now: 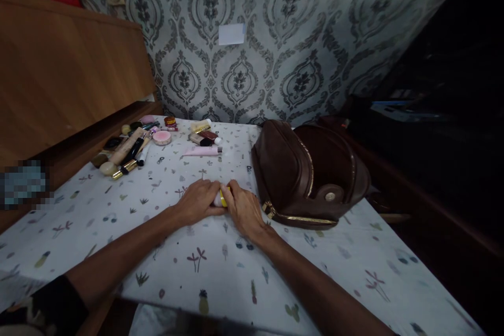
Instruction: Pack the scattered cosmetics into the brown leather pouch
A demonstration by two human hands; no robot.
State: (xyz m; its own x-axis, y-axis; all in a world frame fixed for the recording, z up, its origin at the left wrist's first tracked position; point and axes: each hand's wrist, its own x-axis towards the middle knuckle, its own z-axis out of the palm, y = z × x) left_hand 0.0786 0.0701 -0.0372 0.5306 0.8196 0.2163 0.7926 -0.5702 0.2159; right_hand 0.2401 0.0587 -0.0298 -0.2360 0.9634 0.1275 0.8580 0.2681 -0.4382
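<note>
A small white and yellow container (223, 198) lies between my two hands over the middle of the patterned tabletop (220, 252). My left hand (200, 201) is closed round its left side. On its right, my right hand (246, 207) has its fingers wrapped over the yellow part. Most of the container is hidden by the fingers. Just right of my right hand stands a brown bag (283, 168), unzipped, with its dark inside showing. Behind my hands lies a pink tube (202, 151).
Several cosmetics and brushes are heaped at the back left, beside a pink round compact (161, 137). Small tubes (200, 126) lie near the wall. A wooden cabinet (71, 58) borders the left side. The bag takes up the back right.
</note>
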